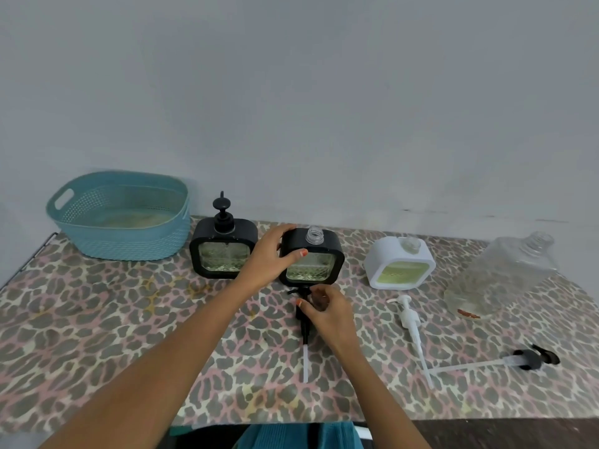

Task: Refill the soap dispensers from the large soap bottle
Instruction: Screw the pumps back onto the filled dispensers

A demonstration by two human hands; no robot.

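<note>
Leopard-print tablecloth [97,319], centre frame: left hand [269,257] grips the filled, uncapped black square dispenser [311,264], right hand [327,306] pinches its black pump [304,322]. Capped black dispenser [223,254] at left looks finished; white plastic dispenser [400,265] lacks its pump; large clear soap bottle [499,273] lies right

**Caller:** Which soap things can you see?

**Operator:** I see three squarish dispensers standing in a row on the worktop [129,319]. The left black dispenser [223,254] has its pump fitted and greenish soap behind a patterned window. The middle black dispenser [316,270] has a bare, clear neck, and my left hand [267,259] grips its side. The white dispenser [400,264] is open too, with green inside.

**Caller:** And the big bottle?

**Operator:** The large clear bottle [500,277] is far right, uncapped and nearly empty. Three loose pumps lie in front: a black pump [305,328] pinched by my right hand [327,311], a white pump [410,319], and a black-headed pump [531,358].
</note>
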